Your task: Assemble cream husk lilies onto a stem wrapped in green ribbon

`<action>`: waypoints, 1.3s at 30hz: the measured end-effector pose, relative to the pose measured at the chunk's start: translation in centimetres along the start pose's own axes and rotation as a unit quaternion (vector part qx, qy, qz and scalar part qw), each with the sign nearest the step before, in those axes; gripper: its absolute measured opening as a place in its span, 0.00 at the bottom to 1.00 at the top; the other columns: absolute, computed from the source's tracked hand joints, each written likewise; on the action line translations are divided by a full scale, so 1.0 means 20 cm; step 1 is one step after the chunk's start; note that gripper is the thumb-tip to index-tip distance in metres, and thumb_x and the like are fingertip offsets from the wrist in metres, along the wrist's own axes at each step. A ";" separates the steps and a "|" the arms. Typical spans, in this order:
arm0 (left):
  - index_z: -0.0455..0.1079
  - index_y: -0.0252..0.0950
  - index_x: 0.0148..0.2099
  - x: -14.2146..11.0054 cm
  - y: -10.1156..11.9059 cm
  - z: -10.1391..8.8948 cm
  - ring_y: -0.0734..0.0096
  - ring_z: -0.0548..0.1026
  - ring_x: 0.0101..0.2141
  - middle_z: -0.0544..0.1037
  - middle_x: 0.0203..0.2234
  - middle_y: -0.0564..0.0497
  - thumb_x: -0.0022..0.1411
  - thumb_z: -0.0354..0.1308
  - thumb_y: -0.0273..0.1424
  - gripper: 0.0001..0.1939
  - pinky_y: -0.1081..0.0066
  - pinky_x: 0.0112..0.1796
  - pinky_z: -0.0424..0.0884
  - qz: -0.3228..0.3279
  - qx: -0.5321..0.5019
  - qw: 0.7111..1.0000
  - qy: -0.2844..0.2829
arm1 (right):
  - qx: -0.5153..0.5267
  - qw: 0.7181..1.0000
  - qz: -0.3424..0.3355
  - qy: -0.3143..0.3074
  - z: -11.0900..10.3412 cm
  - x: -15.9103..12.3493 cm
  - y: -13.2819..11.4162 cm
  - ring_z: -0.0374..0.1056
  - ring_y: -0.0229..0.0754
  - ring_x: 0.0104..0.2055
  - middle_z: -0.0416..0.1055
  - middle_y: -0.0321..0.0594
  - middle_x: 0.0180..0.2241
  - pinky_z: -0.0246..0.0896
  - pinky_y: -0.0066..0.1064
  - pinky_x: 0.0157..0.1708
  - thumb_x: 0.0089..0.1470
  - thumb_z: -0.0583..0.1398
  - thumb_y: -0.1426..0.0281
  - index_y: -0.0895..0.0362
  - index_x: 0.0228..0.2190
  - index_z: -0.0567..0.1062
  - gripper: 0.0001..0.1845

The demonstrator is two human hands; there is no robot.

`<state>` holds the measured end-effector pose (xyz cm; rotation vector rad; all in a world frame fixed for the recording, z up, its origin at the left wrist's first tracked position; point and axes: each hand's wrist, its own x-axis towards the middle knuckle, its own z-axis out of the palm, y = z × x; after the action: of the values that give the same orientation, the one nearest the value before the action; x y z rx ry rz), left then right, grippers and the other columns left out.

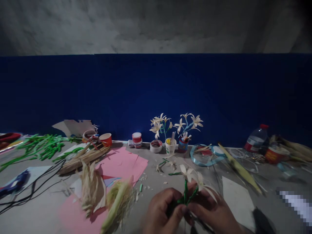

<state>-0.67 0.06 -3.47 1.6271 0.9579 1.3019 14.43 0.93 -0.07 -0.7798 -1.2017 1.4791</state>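
Observation:
Low in the head view, my left hand (163, 209) and my right hand (215, 213) meet around a craft flower (187, 173) with pale husk-like petals. Fingers of both hands pinch its green-wrapped stem (186, 191), where green branches join. A thin dark strand hangs below the fingertips; my hands partly hide it. Just beyond them lie small loose pale blossoms (172, 165) with green stems. Two finished-looking sprays, one with green stems (157, 125) and one with blue stems (192, 122), stand in cups at the back.
Pink paper (123, 162), dried corn husks (91, 187) and a pale green husk (113, 204) lie left. Green pipe-cleaner-like strands (46, 146) and a blue glue gun (17, 182) sit farther left. Right are blue ribbon (195, 159), a long husk (240, 167) and a bottle (255, 138).

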 end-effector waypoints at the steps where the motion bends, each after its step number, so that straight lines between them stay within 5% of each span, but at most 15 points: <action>1: 0.67 0.36 0.29 0.00 -0.01 0.00 0.65 0.74 0.24 0.76 0.21 0.47 0.60 0.53 0.44 0.16 0.73 0.25 0.67 0.006 0.013 1.000 0.002 | -0.006 1.000 0.003 0.013 0.00 0.00 0.00 0.63 0.35 0.19 0.67 0.31 0.19 0.63 0.25 0.21 0.38 0.71 0.62 0.56 0.26 0.77 0.14; 15: 0.67 0.36 0.27 0.00 -0.01 -0.01 0.66 0.73 0.25 0.75 0.20 0.47 0.60 0.53 0.46 0.19 0.72 0.27 0.65 0.019 0.047 0.999 0.008 | -0.049 0.999 -0.005 0.023 0.02 -0.01 -0.01 0.64 0.37 0.19 0.68 0.33 0.19 0.65 0.27 0.22 0.36 0.70 0.56 0.54 0.25 0.76 0.17; 24: 0.64 0.36 0.28 0.01 0.06 -0.02 0.66 0.75 0.25 0.76 0.21 0.47 0.60 0.55 0.42 0.15 0.72 0.27 0.67 -0.020 -0.071 0.997 -0.012 | -0.051 0.998 -0.037 0.011 -0.04 0.00 0.08 0.65 0.37 0.23 0.69 0.35 0.24 0.65 0.27 0.24 0.43 0.69 0.62 0.56 0.30 0.75 0.13; 27: 0.64 0.36 0.27 0.02 0.06 -0.03 0.66 0.74 0.25 0.75 0.21 0.48 0.60 0.55 0.41 0.15 0.72 0.27 0.66 -0.004 -0.044 0.999 -0.001 | -0.070 0.996 -0.057 -0.003 -0.04 0.00 0.09 0.66 0.38 0.26 0.69 0.35 0.26 0.66 0.27 0.26 0.46 0.67 0.64 0.56 0.28 0.75 0.10; 32: 0.67 0.35 0.27 0.03 0.06 -0.05 0.66 0.70 0.28 0.73 0.23 0.48 0.60 0.55 0.40 0.15 0.72 0.29 0.65 0.027 0.051 0.998 0.018 | -0.078 0.991 -0.074 0.074 -0.01 -0.03 0.10 0.69 0.39 0.27 0.69 0.35 0.25 0.70 0.27 0.29 0.45 0.67 0.61 0.54 0.27 0.75 0.11; 39: 0.69 0.36 0.30 0.03 0.10 -0.06 0.64 0.72 0.35 0.73 0.30 0.48 0.58 0.60 0.31 0.07 0.71 0.38 0.67 0.070 0.020 0.996 0.057 | -0.142 0.980 -0.115 0.077 -0.02 -0.04 0.13 0.73 0.44 0.34 0.74 0.41 0.32 0.71 0.28 0.36 0.49 0.66 0.64 0.54 0.28 0.77 0.06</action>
<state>-1.66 0.09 -1.14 1.6903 0.9567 1.4931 14.22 0.42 -2.77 -0.8961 -1.3509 1.0533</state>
